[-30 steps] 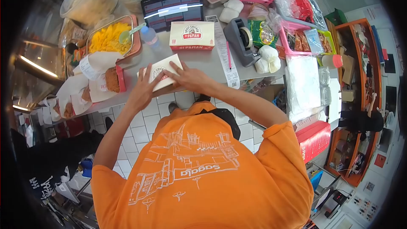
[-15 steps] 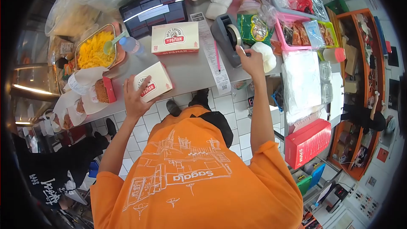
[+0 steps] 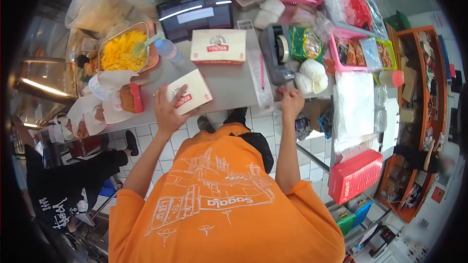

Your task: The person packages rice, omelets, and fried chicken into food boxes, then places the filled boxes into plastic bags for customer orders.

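While right grip (image 3: 292, 102) can't be judged, left grip (image 3: 168, 115) clasps a box (image 3: 199, 87) beside open counter edge (image 3: 231, 103).

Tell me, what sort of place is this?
Probably a fried-chicken takeaway's packing counter, judging by the cream-and-red cardboard box under the person's left hand, the brown, crumb-coated piece of food, and the long white paper strip, likely a receipt.
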